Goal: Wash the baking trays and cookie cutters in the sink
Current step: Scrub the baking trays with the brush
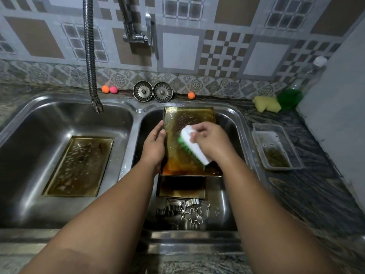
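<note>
At frame centre, my left grip point(155, 143) is clamped on the left edge of a baking tray point(187, 119) in the right basin point(229, 121). My right grip point(209, 141) is curled round a brush point(192, 147), bristles on that tray. The cookie cutters point(189, 212) lie below it. A second tray point(79, 167) sits lower left.

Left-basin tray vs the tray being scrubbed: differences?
The left-basin tray lies flat on the basin floor, untouched; the right-basin tray sits raised above another tray, its edge held by the left hand. The right hand scrubs only the right-basin tray with a brush. Both are rectangular, gold-toned and stained.
</note>
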